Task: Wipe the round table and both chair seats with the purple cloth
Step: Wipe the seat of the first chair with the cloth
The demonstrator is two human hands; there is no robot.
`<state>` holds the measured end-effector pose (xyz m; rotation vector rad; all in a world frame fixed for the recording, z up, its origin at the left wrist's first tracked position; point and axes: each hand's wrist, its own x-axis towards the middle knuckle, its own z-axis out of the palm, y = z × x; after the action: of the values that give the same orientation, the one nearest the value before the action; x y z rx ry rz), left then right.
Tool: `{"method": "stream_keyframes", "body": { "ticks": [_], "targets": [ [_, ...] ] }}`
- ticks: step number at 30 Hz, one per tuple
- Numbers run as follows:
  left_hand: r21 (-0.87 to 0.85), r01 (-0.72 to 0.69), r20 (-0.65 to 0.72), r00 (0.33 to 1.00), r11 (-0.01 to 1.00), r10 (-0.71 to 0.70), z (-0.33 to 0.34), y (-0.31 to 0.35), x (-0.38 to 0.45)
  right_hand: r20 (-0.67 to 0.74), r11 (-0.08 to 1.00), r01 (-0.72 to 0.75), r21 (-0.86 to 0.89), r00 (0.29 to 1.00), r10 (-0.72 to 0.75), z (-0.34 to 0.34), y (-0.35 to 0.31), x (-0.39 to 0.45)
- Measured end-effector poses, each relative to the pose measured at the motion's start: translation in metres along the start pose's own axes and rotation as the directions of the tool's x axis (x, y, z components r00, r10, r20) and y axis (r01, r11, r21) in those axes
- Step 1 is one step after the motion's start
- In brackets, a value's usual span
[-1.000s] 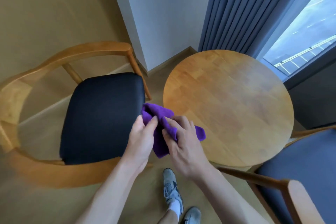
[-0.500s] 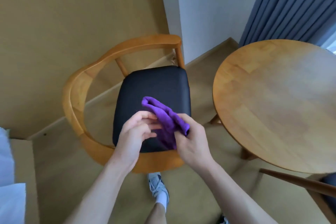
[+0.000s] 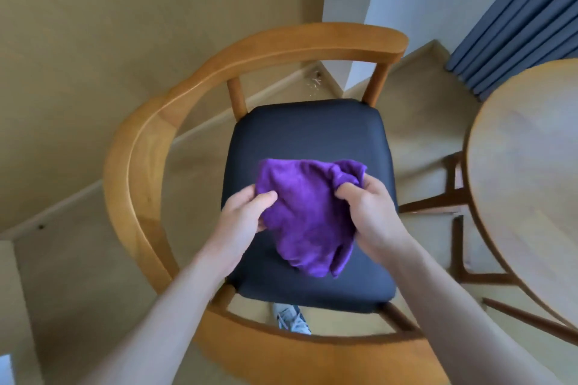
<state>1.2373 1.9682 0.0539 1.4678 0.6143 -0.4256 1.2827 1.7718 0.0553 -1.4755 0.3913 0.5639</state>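
Observation:
The purple cloth [image 3: 305, 212] hangs spread between both hands above the black seat [image 3: 309, 134] of a wooden armchair. My left hand [image 3: 242, 216] pinches the cloth's left edge. My right hand [image 3: 366, 206] grips its right upper corner, fingers curled round the fabric. The cloth's lower end droops toward the seat; whether it touches the seat I cannot tell. The round wooden table [image 3: 525, 172] shows partly at the right edge.
The chair's curved wooden armrest and back rail [image 3: 140, 147] rings the seat on the left, far and near sides. A white wall corner and grey curtain [image 3: 513, 19] stand behind. My shoe [image 3: 292, 319] is on the floor below the seat.
The view swung left from the table to the chair. Both hands carried the bunched cloth over the seat and pulled it apart, so it now hangs spread out.

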Motion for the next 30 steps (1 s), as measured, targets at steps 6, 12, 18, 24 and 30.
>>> {"method": "stream_keyframes", "body": {
  "ticks": [6,12,18,24,30],
  "targets": [
    [0.332,-0.091,-0.108,0.985,0.939,0.134,-0.042,0.005,0.087,-0.039,0.92,0.126,-0.37,0.988,-0.151,0.04,-0.016,0.09],
    [0.641,-0.071,-0.138,0.969,0.764,0.205,-0.061,-0.021,0.142,0.059,0.504,0.206,-0.839,0.954,-0.293,0.063,0.02,0.12],
    [0.905,-0.031,-0.02,0.993,0.424,0.116,-0.064,-0.053,0.152,0.361,0.14,0.377,-0.916,0.924,-0.125,0.087,0.082,0.141],
    [0.928,0.047,-0.053,0.999,0.369,0.006,-0.069,-0.072,0.193,0.322,0.035,0.331,-0.943,0.934,-0.154,0.107,0.104,0.207],
    [0.911,0.015,-0.036,0.998,0.413,0.043,-0.079,-0.076,0.197,0.238,-0.012,0.242,-0.97,0.942,-0.237,0.133,0.12,0.219]
  ]
}}
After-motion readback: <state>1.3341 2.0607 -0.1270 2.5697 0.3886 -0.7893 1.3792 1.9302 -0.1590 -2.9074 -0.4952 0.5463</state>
